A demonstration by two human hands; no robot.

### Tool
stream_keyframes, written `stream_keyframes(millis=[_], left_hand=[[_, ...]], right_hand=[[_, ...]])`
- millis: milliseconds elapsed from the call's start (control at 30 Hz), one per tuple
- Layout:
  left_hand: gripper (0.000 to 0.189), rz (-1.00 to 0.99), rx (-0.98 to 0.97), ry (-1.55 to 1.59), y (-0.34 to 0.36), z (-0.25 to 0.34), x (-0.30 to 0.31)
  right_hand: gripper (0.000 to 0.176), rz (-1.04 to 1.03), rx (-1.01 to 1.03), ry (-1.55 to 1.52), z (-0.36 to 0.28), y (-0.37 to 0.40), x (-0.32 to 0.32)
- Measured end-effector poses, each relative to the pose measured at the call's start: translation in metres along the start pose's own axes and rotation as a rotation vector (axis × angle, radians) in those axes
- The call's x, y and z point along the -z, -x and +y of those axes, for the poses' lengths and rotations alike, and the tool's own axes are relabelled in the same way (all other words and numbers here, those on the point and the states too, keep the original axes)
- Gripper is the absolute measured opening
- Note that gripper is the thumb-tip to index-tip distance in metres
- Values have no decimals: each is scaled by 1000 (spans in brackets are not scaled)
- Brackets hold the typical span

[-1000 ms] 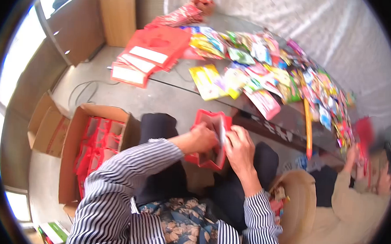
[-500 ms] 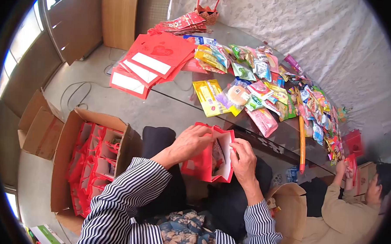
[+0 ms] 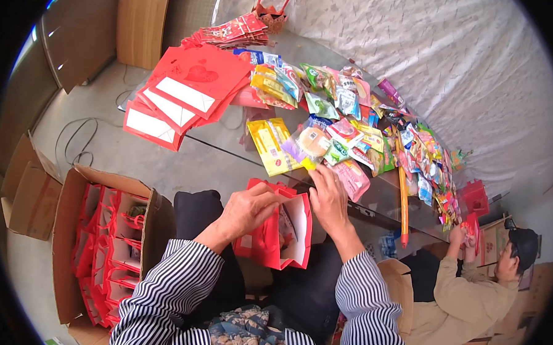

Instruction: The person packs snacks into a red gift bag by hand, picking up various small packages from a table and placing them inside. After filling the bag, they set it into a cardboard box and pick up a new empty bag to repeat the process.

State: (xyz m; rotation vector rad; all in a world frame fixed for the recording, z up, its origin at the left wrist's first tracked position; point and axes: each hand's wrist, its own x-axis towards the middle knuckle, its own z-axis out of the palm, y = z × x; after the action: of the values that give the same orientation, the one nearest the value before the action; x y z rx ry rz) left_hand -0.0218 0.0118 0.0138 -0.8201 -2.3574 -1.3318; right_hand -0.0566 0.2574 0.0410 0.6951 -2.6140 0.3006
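Hands amid bag, carton, snacks

Loc: prob. pkg wkshop | snack pkts on tbl | ctn of red bags | co-worker

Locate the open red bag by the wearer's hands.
Head view, just below centre: the open red bag is between the left hand and right hand, right of the cardboard box full of red bags.

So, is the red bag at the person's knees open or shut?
Open: the red bag gapes at the top, showing its white inner wall and something inside.
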Motion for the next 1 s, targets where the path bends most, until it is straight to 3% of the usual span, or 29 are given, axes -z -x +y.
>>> stream_keyframes(millis=[133,333,533,700,900,1000], left_hand=[[15,-3,8,4,-2,-2,-2],[12,-30,-64,-39,0,-6,-9],[10,-46,-84,-38,1,-3,-8],[11,-104,-115,-39,2,-2,-7],[16,-243,-212,-70,7,4,-7],[20,-225,-228,-59,9,5,-8]], right_hand=[[61,-65,14,76,18,-22,-6],[65,-18,16,139,26,-50,-27],[40,-116,-29,168,26,-62,-24],[13,26,-74,80,38,-74,-26],[10,301,-289,-38,51,-94,4],[13,437,-407,-308,53,-86,29]])
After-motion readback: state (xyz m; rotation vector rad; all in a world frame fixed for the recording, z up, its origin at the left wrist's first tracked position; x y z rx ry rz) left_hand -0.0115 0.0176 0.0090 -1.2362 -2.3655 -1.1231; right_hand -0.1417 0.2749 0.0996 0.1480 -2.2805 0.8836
